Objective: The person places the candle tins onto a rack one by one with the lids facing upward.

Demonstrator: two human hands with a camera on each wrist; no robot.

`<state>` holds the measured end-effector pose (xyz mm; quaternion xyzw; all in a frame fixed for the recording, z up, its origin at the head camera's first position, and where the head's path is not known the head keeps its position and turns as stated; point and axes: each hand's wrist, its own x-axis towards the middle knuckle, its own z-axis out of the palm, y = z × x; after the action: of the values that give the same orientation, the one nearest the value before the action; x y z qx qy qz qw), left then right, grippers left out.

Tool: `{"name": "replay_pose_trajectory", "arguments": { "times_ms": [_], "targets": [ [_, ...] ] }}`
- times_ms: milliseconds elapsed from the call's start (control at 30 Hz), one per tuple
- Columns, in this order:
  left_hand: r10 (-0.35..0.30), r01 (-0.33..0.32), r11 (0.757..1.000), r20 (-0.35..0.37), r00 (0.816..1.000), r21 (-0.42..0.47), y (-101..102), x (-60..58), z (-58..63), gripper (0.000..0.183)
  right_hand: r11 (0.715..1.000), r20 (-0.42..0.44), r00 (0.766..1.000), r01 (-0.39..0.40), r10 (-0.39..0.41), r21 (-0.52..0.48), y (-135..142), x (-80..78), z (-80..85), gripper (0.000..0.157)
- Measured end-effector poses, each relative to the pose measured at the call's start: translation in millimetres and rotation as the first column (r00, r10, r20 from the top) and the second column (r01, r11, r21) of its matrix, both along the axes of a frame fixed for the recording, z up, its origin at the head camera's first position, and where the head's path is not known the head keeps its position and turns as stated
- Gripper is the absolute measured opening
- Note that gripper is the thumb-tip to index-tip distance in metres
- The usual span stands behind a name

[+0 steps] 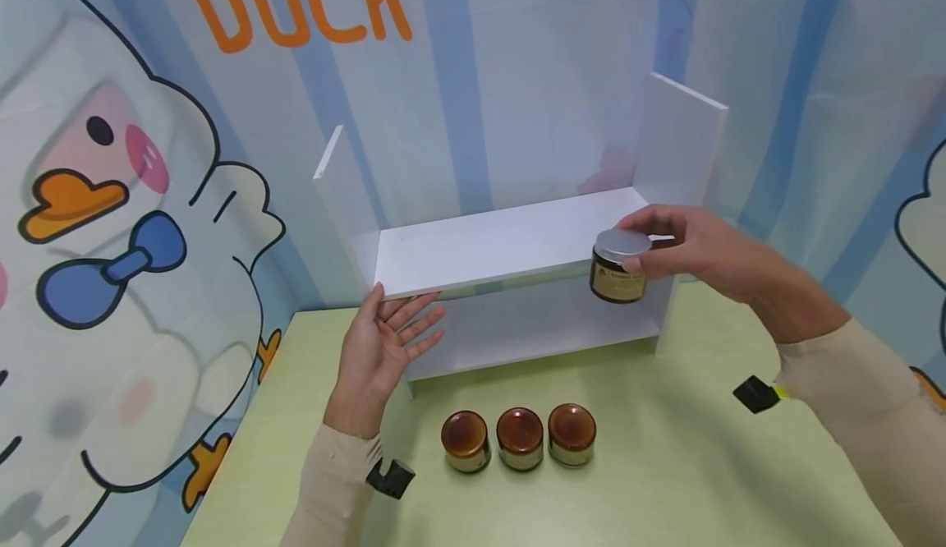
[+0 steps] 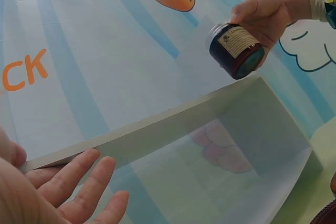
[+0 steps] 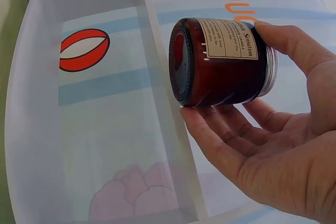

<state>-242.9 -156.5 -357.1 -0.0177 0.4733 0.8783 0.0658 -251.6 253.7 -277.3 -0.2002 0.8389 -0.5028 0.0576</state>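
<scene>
My right hand (image 1: 698, 251) holds an amber glass candle jar (image 1: 617, 278) with a silver lid and cream label, pinched between thumb and fingers. The jar is upright at the front edge of the upper board, near the right end of a white two-tier shelf (image 1: 488, 247). In the right wrist view the label (image 3: 231, 38) carries the word "candle". At the upper board's left front corner, my left hand (image 1: 380, 350) grips the edge, thumb above and fingers spread beneath; the left wrist view shows these fingers (image 2: 100, 177) fairly straight.
Three similar jars with reddish-brown tops stand in a row before the shelf: left jar (image 1: 466, 442), middle jar (image 1: 521, 438), right jar (image 1: 572, 434). All rest on a pale green table (image 1: 665, 465). Behind hangs a striped blue cloth with a cartoon duck (image 1: 111, 268). Upright side panels (image 1: 680, 136) flank the shelf.
</scene>
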Motion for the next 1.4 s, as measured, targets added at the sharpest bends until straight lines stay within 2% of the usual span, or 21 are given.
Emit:
{"name": "replay_pose_trajectory", "arguments": {
  "times_ms": [500,667,867,1100,1400],
  "targets": [
    [-0.004,0.004,1.000,-0.006,1.000,-0.005,0,0.2,-0.3,0.056,0.991,0.005,0.998,-0.063,0.063,0.117,-5,-9.1,24.7,0.042],
    [-0.006,0.006,1.000,-0.004,1.000,-0.004,0,0.1,-0.6,0.056,0.984,0.002,0.999,-0.047,0.047,0.174,-7,-11.9,30.7,0.044],
    [-0.010,0.010,1.000,-0.006,1.000,0.001,0,-0.2,-0.9,0.056,0.969,-0.005,0.998,-0.060,0.063,0.241,-9,-15.9,41.0,0.046],
    [-0.017,0.017,1.000,-0.010,1.000,-0.004,0,0.7,-1.0,0.057,0.953,0.029,0.995,-0.101,0.097,0.286,-8,-19.6,54.2,0.054],
    [-0.018,0.018,1.000,-0.004,1.000,-0.013,0,0.4,-0.7,0.057,0.922,0.050,0.984,-0.175,0.168,0.346,-10,-25.1,70.9,0.052]
  ]
}}
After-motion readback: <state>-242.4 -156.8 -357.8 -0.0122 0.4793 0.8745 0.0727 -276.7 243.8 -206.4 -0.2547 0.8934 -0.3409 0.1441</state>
